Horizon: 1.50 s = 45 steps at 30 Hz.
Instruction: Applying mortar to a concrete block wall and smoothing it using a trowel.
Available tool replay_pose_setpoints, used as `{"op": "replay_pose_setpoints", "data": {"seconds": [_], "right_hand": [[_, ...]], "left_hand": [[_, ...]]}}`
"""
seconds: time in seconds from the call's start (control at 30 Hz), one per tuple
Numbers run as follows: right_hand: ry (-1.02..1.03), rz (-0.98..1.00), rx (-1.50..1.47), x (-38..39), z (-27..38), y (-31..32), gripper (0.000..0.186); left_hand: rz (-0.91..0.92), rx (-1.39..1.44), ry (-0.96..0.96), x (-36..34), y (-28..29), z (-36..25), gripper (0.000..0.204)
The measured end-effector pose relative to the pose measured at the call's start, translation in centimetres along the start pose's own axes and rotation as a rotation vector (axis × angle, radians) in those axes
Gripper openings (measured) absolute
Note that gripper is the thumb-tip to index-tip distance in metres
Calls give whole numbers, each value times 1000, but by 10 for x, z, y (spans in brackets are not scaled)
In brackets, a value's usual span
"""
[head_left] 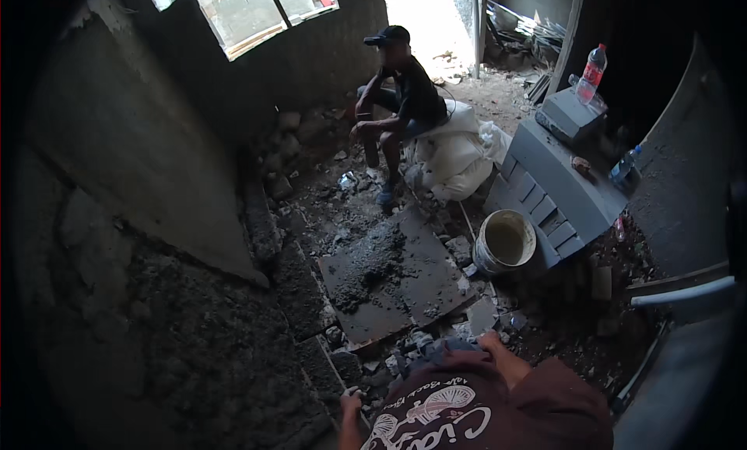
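Note:
My left hand (352, 397) is low in the view, its fingers closed around the end of a thin pale stick (332, 363) that slants up and away from me. My right hand (490, 342) rests near my knee, holding nothing that I can see; its fingers are partly hidden but seem to lie flat. In front of both hands is a flat grey board (436, 275) on the rubble. Wet, dark grey mortar (369, 265) is heaped across its middle and left side. Neither hand touches the mortar.
Another person (416, 100) sits on stuffed white sacks (454, 158) beyond the board. A bucket (479, 255) of murky liquid stands right of it, by a grey block structure (556, 181) bearing bottles (594, 72). Rough walls (140, 154) and broken rubble (288, 142) line the left.

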State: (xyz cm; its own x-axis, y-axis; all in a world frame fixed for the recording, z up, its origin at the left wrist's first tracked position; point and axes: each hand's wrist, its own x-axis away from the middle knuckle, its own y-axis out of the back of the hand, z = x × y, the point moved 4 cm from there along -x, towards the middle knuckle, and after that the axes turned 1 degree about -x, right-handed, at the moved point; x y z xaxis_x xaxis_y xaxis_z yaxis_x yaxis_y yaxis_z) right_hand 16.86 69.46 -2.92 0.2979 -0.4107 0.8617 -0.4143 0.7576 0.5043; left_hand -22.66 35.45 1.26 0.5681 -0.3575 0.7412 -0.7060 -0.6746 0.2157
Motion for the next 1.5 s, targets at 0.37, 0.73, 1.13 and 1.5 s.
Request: {"op": "replay_pose_setpoints", "data": {"seconds": [0.37,0.73,1.13,1.5], "right_hand": [[-31,-269,-380,-83,10,-24,42],[-54,-243,-333,-120,-3,-73,33],[-183,-343,-317,8,38,-66,38],[-422,-297,-531,117,46,-89,63]], "left_hand": [[-42,-93,84,43,-27,-7,22],[-78,-402,101,41,12,17,23],[-88,-347,-51,15,26,9,23],[-107,-34,190,108,29,98,24]]}}
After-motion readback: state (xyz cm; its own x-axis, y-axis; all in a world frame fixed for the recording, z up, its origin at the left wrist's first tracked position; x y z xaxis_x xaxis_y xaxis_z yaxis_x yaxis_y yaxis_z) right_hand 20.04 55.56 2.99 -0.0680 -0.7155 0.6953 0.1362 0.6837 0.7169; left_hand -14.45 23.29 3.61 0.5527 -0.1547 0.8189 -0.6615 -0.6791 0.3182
